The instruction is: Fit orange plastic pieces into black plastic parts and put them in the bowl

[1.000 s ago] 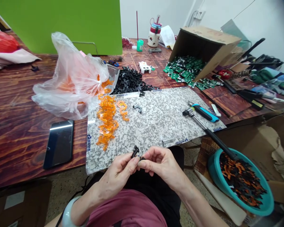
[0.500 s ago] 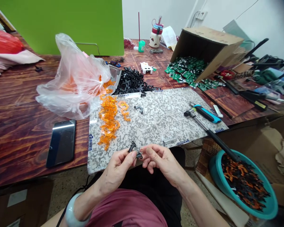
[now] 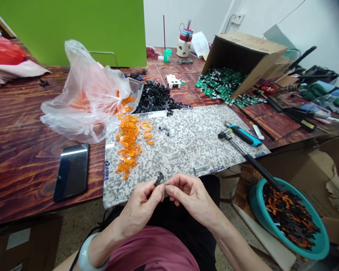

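Observation:
Between thumb and fingers, my left hand pinches a small black plastic part just off the near edge of the speckled board. My right hand is closed in a pinch beside it, fingertips meeting those of my left hand; whatever they hold is too small to make out. Orange translucent parts lie in a column on the board's left side, with one orange piece and a black part to their right. A heap of black parts lies behind the board.
A phone and a plastic bag lie left. On the board's right are a hammer and a blue-black tool. A teal basin of parts stands lower right. A carton spills green circuit boards.
The black part in my left hand has turned to a steeper angle and is more covered by fingers. My right fingers have closed in against my left fingertips.

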The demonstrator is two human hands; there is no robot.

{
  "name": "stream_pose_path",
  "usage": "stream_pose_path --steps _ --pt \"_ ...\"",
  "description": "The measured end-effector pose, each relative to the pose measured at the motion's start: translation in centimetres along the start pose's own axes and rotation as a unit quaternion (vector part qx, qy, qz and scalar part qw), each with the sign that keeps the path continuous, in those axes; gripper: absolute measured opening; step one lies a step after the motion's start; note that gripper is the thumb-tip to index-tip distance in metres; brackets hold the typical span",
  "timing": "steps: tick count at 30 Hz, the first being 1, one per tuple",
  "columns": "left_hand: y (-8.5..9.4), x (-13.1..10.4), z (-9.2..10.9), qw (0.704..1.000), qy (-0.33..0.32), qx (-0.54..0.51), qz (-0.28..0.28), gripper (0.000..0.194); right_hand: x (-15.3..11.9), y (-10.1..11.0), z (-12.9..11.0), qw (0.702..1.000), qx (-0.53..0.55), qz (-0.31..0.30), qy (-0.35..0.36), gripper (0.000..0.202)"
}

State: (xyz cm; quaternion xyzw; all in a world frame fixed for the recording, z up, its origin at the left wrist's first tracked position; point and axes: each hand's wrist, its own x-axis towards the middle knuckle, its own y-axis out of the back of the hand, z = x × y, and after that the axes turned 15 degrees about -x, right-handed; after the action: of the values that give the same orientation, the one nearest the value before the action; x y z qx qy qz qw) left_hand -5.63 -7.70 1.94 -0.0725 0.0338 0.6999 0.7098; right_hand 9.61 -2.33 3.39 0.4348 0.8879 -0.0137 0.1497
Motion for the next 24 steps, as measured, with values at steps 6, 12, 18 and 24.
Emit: stream_pose_path --steps 6,12,18,24 --pt "0.7 0.1 0.3 0.998 0.015 0.020 -0.057 0.036 0.3 1.2 0.4 0.998 -0.022 -0.056 -0.020 0.036" --pt "1.2 0.8 1.2 0.989 0.028 0.054 -0.137 0.035 1.2 2.2 -1.0 0.991 -0.124 -0.038 0.043 0.034" --pt "1.5 0.8 1.9 0.989 -0.035 0.091 -0.116 0.035 1.9 1.3 -1.2 0.999 0.025 -0.009 0.023 0.028" --pt "1.1 0.6 1.4 0.987 -0.117 0.102 -0.051 0.026 2.1 0.1 -0.2 0.987 0.144 0.064 -0.007 0.029"
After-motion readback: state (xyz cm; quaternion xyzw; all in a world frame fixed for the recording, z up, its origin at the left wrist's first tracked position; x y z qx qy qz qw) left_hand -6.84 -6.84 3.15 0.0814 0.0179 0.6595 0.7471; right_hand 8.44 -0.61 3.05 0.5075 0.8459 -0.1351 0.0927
